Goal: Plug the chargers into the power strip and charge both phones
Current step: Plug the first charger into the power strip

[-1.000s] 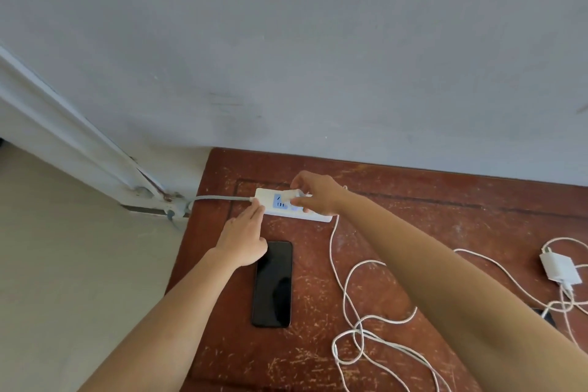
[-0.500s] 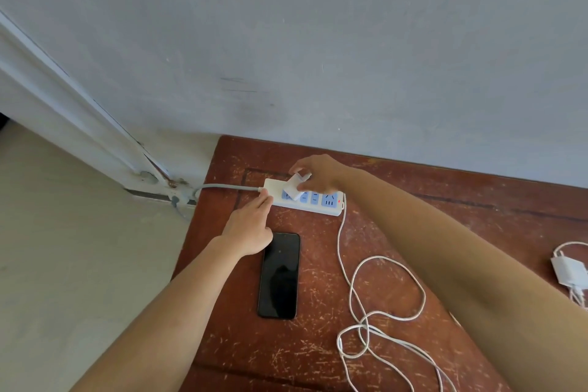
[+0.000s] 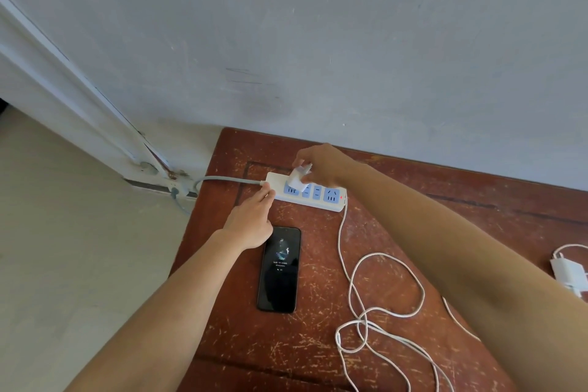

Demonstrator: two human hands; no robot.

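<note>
A white power strip (image 3: 331,202) with blue sockets lies near the back of the red-brown table. My right hand (image 3: 321,162) grips a white charger (image 3: 296,181) that sits tilted on the strip's left socket. Fingertips of my left hand (image 3: 251,221) press on the strip's left end. A black phone (image 3: 280,269) lies in front of the strip with its screen lit. A long white cable (image 3: 381,305) loops over the table from the strip's right end. A second white charger (image 3: 568,274) lies at the right edge, partly behind my right arm.
The worn wooden table (image 3: 397,232) stands against a grey wall. The strip's grey cord (image 3: 222,180) runs left off the table toward a white door frame (image 3: 95,124). The pale floor (image 3: 63,248) lies left of the table.
The phone's screen has lit up; it was dark before. My right hand shifted the charger along the strip to the left socket. The view has tilted down and moved closer.
</note>
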